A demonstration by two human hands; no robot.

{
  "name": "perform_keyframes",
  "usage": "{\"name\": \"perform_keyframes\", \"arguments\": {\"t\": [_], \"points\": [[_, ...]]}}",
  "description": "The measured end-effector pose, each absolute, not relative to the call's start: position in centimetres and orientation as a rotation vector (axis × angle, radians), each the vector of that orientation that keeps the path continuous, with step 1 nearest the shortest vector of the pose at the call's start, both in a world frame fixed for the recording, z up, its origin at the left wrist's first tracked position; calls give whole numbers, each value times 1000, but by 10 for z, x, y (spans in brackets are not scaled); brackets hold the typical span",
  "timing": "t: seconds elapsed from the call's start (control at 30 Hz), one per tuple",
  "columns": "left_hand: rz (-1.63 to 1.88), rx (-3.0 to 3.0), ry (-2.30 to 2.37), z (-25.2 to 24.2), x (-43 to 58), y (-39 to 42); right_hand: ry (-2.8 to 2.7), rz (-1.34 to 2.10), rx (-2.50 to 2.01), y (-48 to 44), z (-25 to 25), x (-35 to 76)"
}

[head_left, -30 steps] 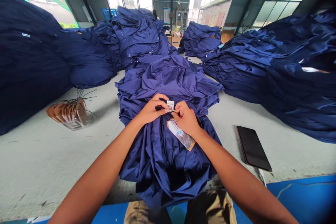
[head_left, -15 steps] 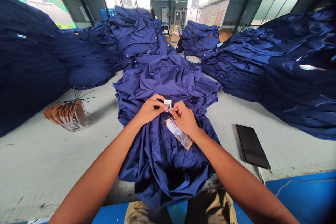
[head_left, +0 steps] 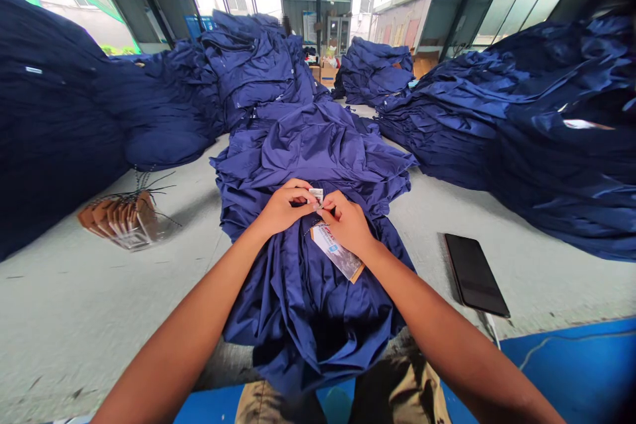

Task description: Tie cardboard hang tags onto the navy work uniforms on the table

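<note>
A navy garment (head_left: 313, 139) lies spread on the table in front of me, its near end hanging over the edge. My left hand (head_left: 287, 207) pinches a small white label (head_left: 317, 195) at the garment's neck area. Close against it, my right hand (head_left: 346, 220) is pinched too, its fingertips at the label's lower edge; a string seems to be between them, though the fingers hide most of it. A hang tag (head_left: 338, 254) with a dark-and-white cord (head_left: 318, 224) lies on the garment under my right hand, partly covered by it.
A bundle of brown hang tags (head_left: 124, 218) with cords sits on the table (head_left: 124, 305) at left. At right lies a black phone (head_left: 476, 275) with a white cable. Large piles of navy garments (head_left: 556, 126) stand on both sides and behind.
My fingertips have drawn closer together at the label, and the label is tilted and more covered. The whole view has shifted slightly; the hang tag stays beneath my right hand.
</note>
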State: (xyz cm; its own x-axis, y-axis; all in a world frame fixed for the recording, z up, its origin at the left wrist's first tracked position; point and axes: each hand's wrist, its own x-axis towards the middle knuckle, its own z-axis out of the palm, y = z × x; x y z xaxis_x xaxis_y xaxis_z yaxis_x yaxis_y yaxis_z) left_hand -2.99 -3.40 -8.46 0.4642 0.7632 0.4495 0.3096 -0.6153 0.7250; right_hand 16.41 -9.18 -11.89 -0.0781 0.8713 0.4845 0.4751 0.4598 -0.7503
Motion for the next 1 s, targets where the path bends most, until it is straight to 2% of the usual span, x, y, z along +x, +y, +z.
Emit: {"name": "perform_keyframes", "arguments": {"t": [0.17, 0.37, 0.5, 0.77, 1.0], "points": [[1089, 2074, 859, -83, -32, -34, -1669, 539, -1014, -100, -103, 173], [1146, 2010, 799, -82, -36, -36, -1956, 525, -671, -109, -90, 177], [1195, 1944, 745, -82, -37, -37, -1880, 536, -748, -107, -96, 171], [1168, 1856, 675, -77, -37, -43, -1427, 817, -890, -103, -103, 171], [1161, 1823, 716, -81, -38, -43, -1677, 695, -726, -109, -96, 170]]}}
